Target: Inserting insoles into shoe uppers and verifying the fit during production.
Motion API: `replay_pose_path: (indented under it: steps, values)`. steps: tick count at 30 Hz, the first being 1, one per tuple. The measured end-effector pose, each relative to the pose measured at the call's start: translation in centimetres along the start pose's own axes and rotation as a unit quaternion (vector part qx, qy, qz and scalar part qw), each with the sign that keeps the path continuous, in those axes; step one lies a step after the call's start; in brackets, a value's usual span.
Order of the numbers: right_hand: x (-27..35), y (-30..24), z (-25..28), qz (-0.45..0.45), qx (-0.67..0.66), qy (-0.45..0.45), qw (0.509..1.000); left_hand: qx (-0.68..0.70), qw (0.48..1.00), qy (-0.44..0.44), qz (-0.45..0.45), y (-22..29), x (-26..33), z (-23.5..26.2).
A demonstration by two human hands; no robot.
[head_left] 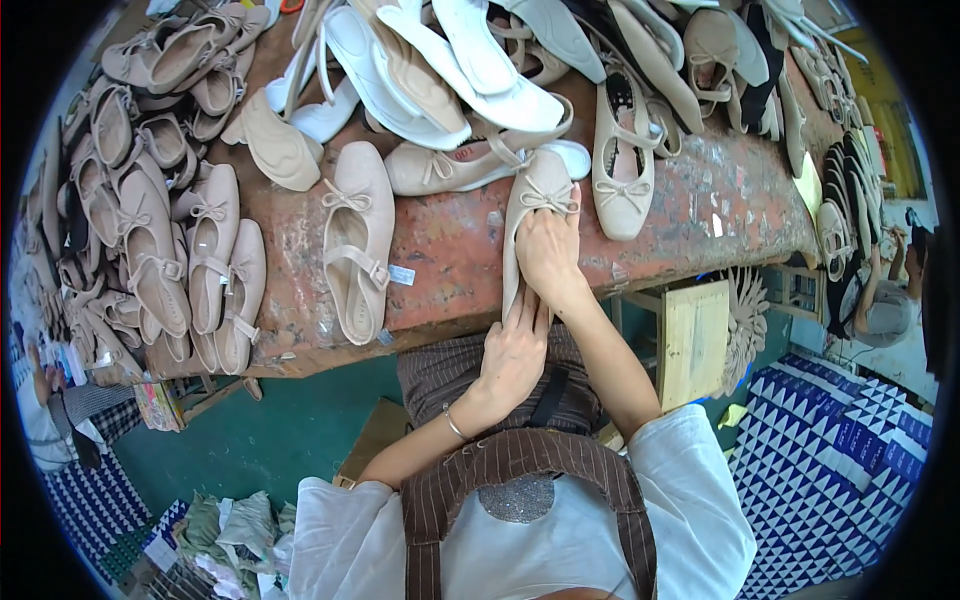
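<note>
A beige flat shoe with a small bow (541, 178) lies toe-away at the near edge of the worn red table (460, 275). My right hand (549, 250) reaches into its opening just below the bow; the fingertips are hidden inside. At the heel end, my left hand (515, 350) has its fingers closed around the back of the shoe. To the left rests a finished-looking beige strap shoe (357, 240), beside a small white label (402, 275). On the right sits another bow shoe (625, 160), toe toward me. Behind my hands a beige shoe (440, 170) lies on its side.
White and beige insoles (480, 60) are heaped along the back. Many beige shoes (150, 240) crowd the left end. A wooden stool (693, 340) stands below the table at right, near stacked blue-and-white patterned boxes (830, 430). Another person (888, 300) is at the far right.
</note>
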State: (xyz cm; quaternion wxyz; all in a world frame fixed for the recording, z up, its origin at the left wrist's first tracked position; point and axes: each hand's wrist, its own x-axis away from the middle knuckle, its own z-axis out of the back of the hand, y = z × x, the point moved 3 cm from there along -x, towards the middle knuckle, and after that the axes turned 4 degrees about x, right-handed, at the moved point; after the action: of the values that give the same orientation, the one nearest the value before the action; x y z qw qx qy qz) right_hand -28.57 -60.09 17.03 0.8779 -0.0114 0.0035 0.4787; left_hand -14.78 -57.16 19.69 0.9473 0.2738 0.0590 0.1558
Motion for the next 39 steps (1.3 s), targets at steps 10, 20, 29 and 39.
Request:
replay_pose_path:
  steps: [10,20,29,39]
  values:
    - [-2.0,9.8,13.4,-0.087,-0.299,0.156,0.937,-0.033,0.907,0.333,0.254,-8.8,2.8,10.8]
    - [-7.0,21.1,8.3,-0.193,-0.262,0.272,0.905,0.043,0.972,0.098,0.208,-3.2,0.4,6.1]
    - [-3.0,12.0,11.4,-0.213,-0.458,0.34,0.793,0.141,0.958,0.164,0.191,-4.9,-0.4,6.7]
    - [-5.8,4.3,15.6,0.013,-0.262,0.359,0.896,0.079,0.908,0.339,0.234,-14.1,16.6,30.0]
